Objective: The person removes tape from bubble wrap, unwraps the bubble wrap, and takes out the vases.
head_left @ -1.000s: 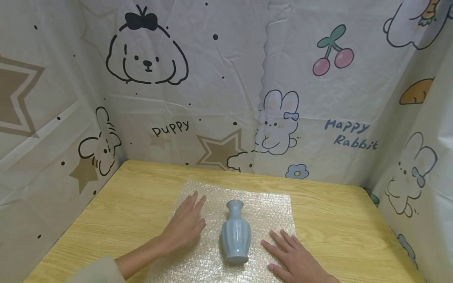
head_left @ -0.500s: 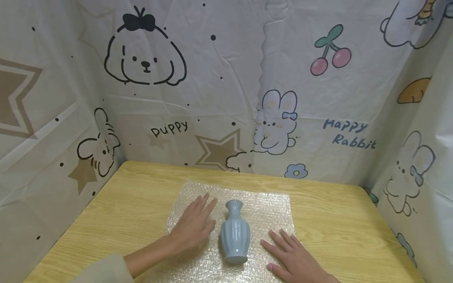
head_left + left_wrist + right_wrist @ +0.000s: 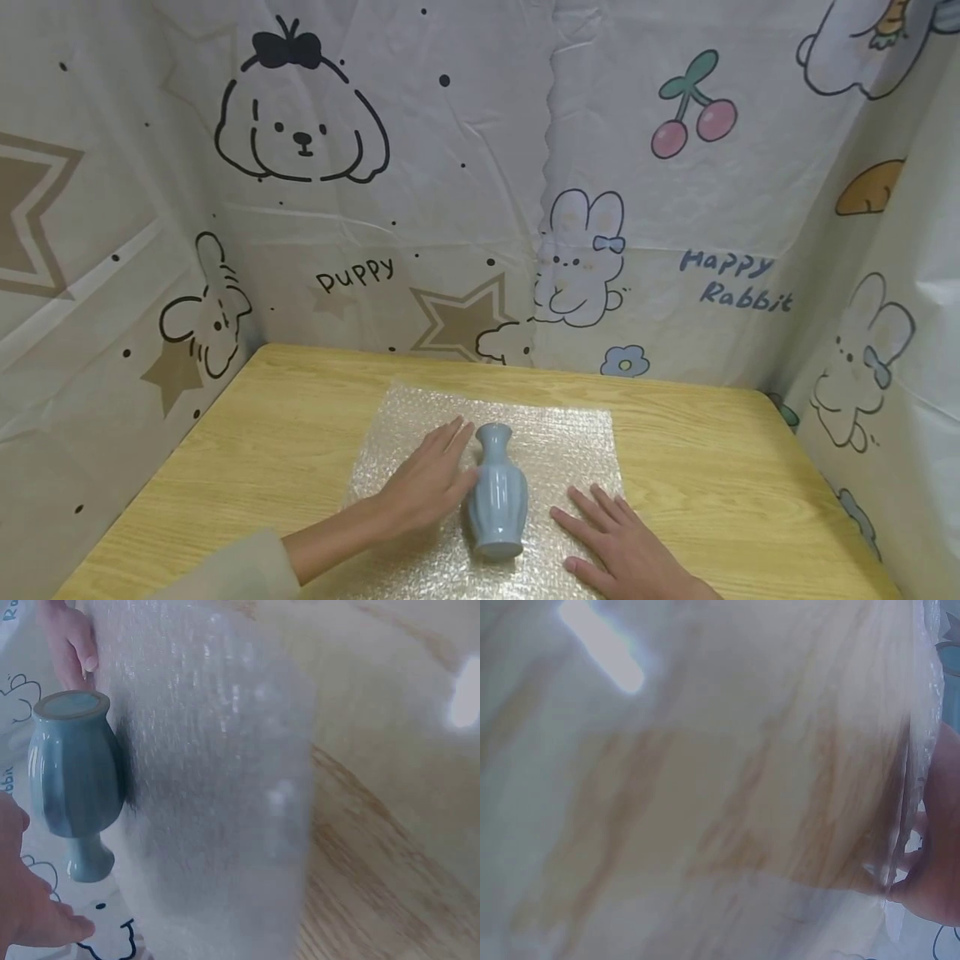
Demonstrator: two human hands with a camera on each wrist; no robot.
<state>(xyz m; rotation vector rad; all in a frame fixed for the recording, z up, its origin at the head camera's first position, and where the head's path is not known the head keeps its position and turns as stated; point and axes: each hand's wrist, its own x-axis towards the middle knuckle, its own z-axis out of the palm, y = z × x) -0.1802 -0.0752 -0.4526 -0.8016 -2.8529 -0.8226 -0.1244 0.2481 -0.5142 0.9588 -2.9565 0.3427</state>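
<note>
A pale blue vase (image 3: 500, 504) lies on its side on a sheet of bubble wrap (image 3: 566, 442), its neck pointing to the far side. My left hand (image 3: 423, 492) is just left of the vase, fingers extended, the thumb by its body; whether they touch cannot be told. In the left wrist view the vase (image 3: 75, 769) shows its round base, with fingers of the left hand (image 3: 34, 904) near its neck. With fingers spread, my right hand (image 3: 626, 546) rests on the right part of the wrap. The right wrist view catches that hand (image 3: 937, 855) at the sheet's edge.
Under the sheet is a wood-grain table (image 3: 720, 483), extending to both sides. Behind it and along the sides hangs a pale curtain (image 3: 420, 200) printed with cartoon animals and stars.
My left hand has moved right across the bubble wrap, from its left part to beside the vase. The right hand and the vase stay where they were.
</note>
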